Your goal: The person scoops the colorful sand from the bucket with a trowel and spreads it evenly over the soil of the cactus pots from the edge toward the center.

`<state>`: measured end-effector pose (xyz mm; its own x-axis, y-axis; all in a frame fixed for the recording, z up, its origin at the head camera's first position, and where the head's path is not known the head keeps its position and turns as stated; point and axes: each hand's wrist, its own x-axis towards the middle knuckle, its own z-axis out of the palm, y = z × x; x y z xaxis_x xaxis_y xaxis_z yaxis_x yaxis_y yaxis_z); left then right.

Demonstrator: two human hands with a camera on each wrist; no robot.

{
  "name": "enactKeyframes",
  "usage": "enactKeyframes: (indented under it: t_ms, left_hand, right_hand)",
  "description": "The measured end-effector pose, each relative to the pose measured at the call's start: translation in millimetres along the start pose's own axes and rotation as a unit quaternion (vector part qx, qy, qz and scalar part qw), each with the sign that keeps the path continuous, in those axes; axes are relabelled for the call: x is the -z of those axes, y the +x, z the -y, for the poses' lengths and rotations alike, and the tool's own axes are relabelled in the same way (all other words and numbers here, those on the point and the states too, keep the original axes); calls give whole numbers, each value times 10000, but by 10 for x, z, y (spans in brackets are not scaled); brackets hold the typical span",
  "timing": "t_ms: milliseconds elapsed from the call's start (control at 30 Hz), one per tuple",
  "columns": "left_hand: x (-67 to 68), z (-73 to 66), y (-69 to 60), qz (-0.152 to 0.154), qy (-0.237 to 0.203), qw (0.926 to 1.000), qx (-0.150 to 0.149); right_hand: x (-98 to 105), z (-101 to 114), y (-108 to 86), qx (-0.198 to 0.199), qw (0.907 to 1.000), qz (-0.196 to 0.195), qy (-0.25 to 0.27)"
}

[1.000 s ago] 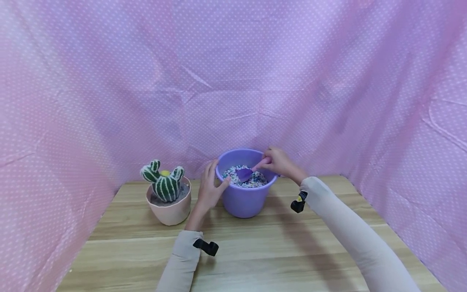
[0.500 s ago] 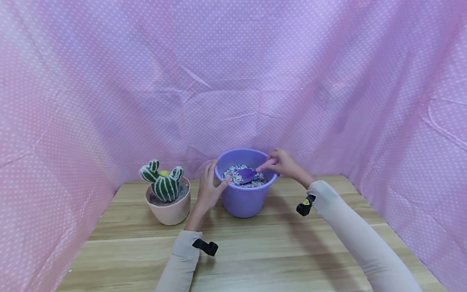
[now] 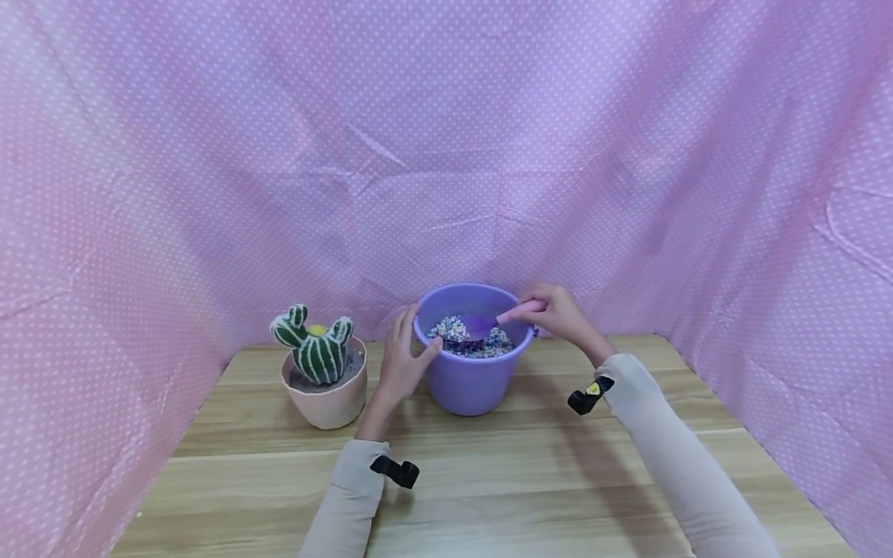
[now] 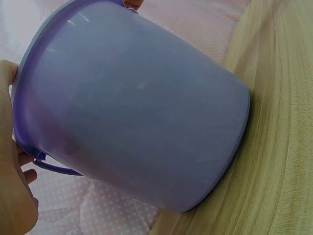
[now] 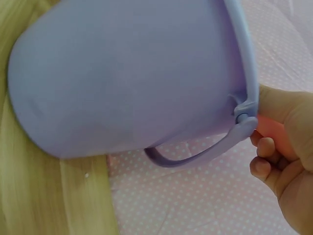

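Left of the right hand (image 3: 558,311), whose fingers clamp its pink handle, the scoop (image 3: 512,314) slants into the bucket (image 3: 467,384), farther right than a second ago (beads (image 3: 449,328) now heap by its blade). The left hand (image 3: 403,364) grips the rim, thumb and fingers spread.

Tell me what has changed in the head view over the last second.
The right hand has moved to the right, drawing the shovel the same way; it kept hold of the handle throughout. Beads now show heaped at the blade's tip. Nothing was let go. The left hand stays on the bucket, and the potted cactus stands as before.
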<state>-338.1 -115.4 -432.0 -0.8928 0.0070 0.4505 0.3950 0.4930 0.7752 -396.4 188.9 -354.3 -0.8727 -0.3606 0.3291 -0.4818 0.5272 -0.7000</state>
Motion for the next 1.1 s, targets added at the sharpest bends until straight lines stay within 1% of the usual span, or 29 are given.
enactKeyframes:
  t_ms: [67, 167, 333, 467, 600, 733, 833, 933, 1100]
  left_hand:
    - [1, 8, 4, 5, 21, 10000, -2]
    - [1, 14, 8, 10, 28, 10000, -18]
    - [-4, 23, 7, -16, -15, 10000, -54]
    - [-7, 26, -3, -9, -36, 10000, -18]
    - [-2, 8, 0, 54, 19, 10000, 68]
    - [29, -15, -26, 135, 165, 9996, 170]
    - [40, -20, -21, 162, 259, 9994, 146]
    - [53, -27, -8, 196, 320, 9993, 82]
    - [109, -79, 0, 374, 551, 9978, -4]
  right_hand:
    - [7, 13, -18, -72, 9999, -8, 145]
    - [16, 33, -36, -89, 9998, -80, 164]
    - [37, 67, -45, 140, 9990, -430, 33]
    - [69, 112, -54, 339, 9967, -738, -25]
    - [127, 157, -53, 542, 9933, -991, -260]
    - [159, 216, -55, 700, 9906, -1077, -469]
    - [183, 264, -50, 775, 9885, -1122, -656]
    - [208, 306, -50, 724, 9872, -1173, -808]
    - [256, 350, -81, 440, 9899, -1117, -759]
